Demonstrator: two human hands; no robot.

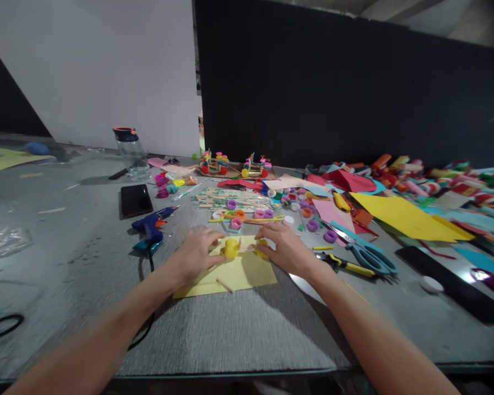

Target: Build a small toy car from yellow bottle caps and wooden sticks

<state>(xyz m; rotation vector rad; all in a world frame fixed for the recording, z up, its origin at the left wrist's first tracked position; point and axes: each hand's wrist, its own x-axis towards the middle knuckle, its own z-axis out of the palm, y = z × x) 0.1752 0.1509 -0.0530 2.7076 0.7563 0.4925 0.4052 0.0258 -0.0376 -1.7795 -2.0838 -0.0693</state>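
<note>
My left hand and my right hand meet over a yellow paper sheet on the grey table. Between them sits a small wooden-stick piece with yellow bottle-cap wheels. The left fingers pinch its left end by one yellow cap. The right fingers close on its right end, covering the other yellow cap. A loose wooden stick lies on the sheet near its front edge.
A blue glue gun and a black phone lie to the left, with a clear bottle behind. Coloured caps, sticks, scissors, a yellow-handled tool and paper scraps spread right. Two finished cap-wheeled models stand at the back.
</note>
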